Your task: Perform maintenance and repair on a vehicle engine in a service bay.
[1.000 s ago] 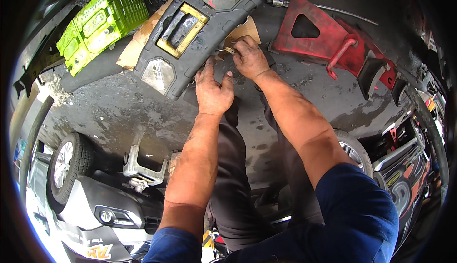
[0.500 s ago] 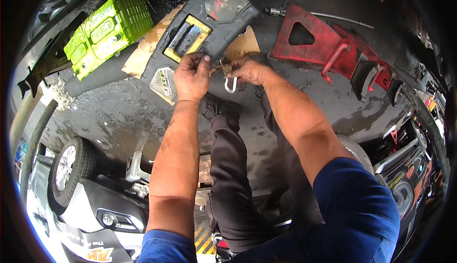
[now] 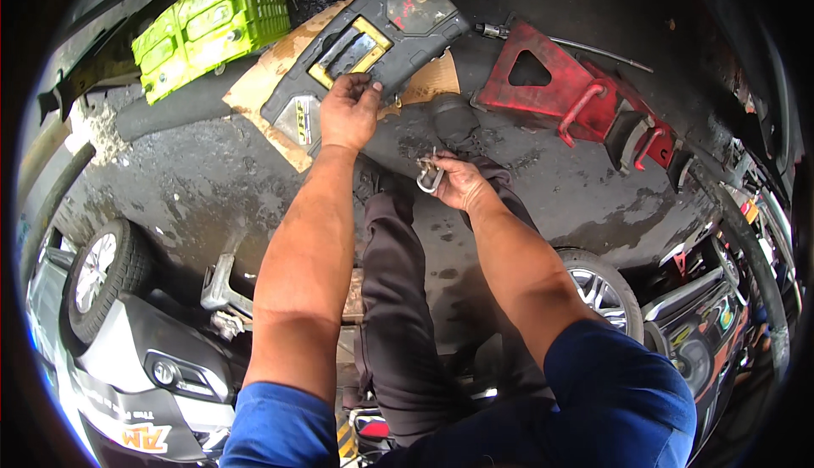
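Note:
My left hand (image 3: 349,114) has its fingers curled on the dark grey case (image 3: 409,44), just below the yellow-framed handle (image 3: 380,37). The case lies tilted across brown cardboard (image 3: 431,80). Lower and to the right, above my legs, my right hand (image 3: 458,181) grips a padlock (image 3: 430,178) with a silver U-shaped shackle, apart from the case. A small brass-coloured piece on the case's right edge is too small to make out clearly.
A bright green crate-like object (image 3: 203,31) lies upper left. A red metal stand (image 3: 543,86) and a long bar (image 3: 606,55) lie right. A car bumper (image 3: 144,349) and wheel (image 3: 106,273) are lower left, another wheel (image 3: 598,294) lower right, hoses along both sides.
My right hand has pulled away from the case's edge, down toward me, carrying the padlock. My left hand has shifted up and left onto the case beside the handle.

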### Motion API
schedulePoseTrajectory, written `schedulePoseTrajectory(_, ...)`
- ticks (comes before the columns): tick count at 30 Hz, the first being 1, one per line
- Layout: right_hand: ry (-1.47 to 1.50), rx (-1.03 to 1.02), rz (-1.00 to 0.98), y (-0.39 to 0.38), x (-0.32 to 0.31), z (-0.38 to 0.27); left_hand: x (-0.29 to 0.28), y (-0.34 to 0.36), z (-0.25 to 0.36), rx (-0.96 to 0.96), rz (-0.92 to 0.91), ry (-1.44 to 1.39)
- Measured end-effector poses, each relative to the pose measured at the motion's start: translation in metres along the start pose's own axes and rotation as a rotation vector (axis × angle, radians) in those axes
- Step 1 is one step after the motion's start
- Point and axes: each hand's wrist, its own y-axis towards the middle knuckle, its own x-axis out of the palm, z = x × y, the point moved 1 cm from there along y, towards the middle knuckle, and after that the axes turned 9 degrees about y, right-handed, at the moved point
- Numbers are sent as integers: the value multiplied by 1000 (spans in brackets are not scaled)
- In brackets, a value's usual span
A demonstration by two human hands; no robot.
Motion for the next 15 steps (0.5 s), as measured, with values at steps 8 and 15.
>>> schedulePoseTrajectory(8,-231,-206,-392,-127,91,-10,-14,-177,62,-172,20,225)
schedulePoseTrajectory(15,-979,-421,171,-231,133,62,-78,-308,99,127,278,488)
